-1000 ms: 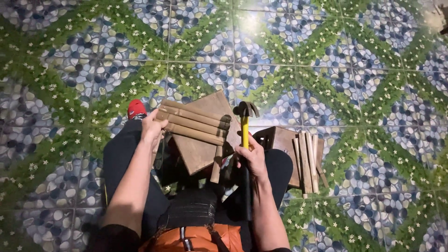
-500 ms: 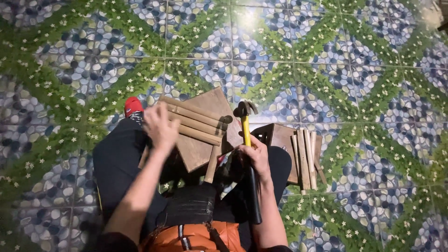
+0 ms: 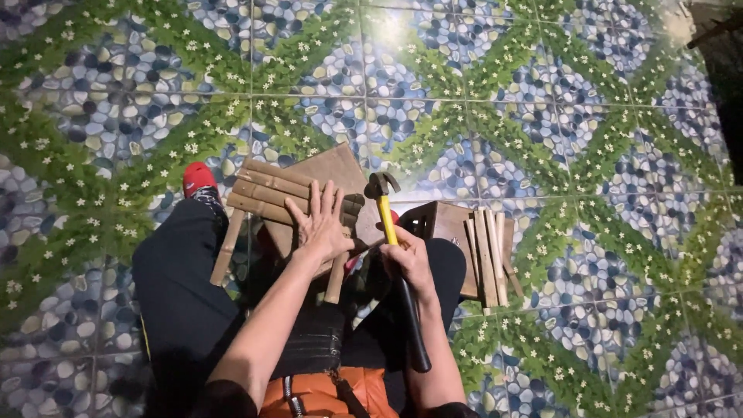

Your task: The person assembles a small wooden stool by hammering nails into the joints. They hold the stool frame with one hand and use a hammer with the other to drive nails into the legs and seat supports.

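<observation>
Left hand: the left hand [image 3: 321, 226] lies flat, fingers spread, on the wooden slat frame [image 3: 290, 203]; earlier it gripped the frame's left end.
Right hand: the right hand [image 3: 408, 259] is clenched around the hammer [image 3: 391, 236], as before.
Hammer axis: head points away from the person, yellow shaft running back to a black grip.
Frame position: on the lap, slats slanting left to right.
Hidden: frame's near edge under the left hand.
Beside: loose wooden slats [image 3: 486, 255] on the tiled floor [image 3: 588, 155].

A tiled floor [image 3: 542, 116] printed with blue-grey pebbles and green flowered lattice bands — one bright light glare at top.
</observation>
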